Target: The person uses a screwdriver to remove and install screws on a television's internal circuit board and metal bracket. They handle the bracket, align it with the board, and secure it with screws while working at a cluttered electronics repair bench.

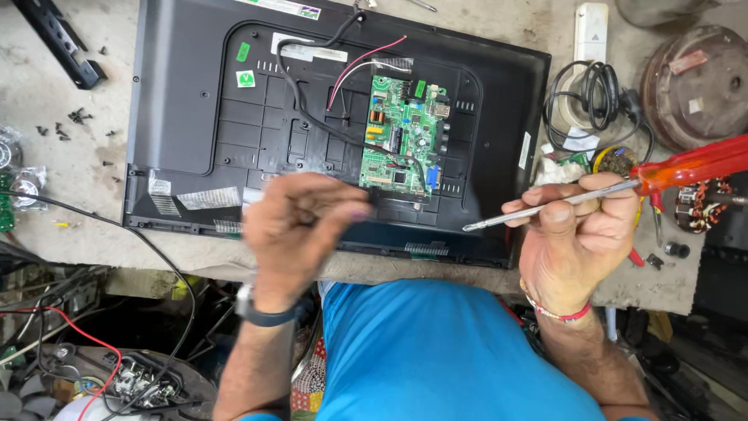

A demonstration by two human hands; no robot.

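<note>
Right hand [576, 234] grip clenched on red-handled screwdriver [623, 189], tip pointing left over television back [195, 117] near edge | left hand [300, 234] blurred, grip unclear | green circuit board [403, 134] just above | green stickers, white labels upper left | worktop [47, 140] bare left

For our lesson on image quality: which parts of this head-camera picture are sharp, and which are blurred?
Head view: the left hand is smeared by motion blur; the right hand holding the red-handled screwdriver is fairly sharp; the green circuit board on the black panel is crisp; the light is even and soft.
</note>
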